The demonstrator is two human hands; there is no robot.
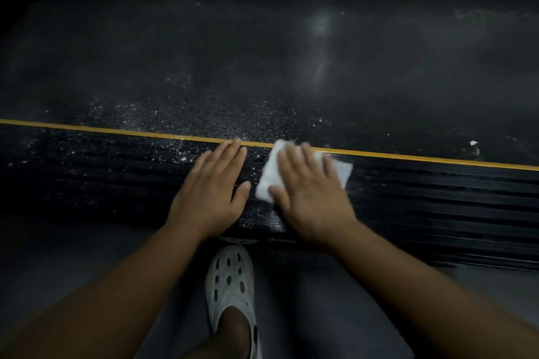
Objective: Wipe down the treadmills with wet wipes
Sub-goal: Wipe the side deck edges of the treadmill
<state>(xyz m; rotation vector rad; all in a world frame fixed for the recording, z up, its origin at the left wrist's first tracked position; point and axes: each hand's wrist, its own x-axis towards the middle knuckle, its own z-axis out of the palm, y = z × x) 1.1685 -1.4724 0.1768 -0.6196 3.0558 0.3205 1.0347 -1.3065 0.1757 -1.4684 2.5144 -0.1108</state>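
Your right hand [309,195] presses the wet wipe [341,172] flat-fingered onto the treadmill's near side rail [437,204]; your left hand [213,192] rests beside, fingers straight. The ribs could bunch it, leaving dust in grooves.

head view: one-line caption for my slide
Right hand presses a white wet wipe flat on the treadmill's ribbed side rail; left hand rests open beside it.
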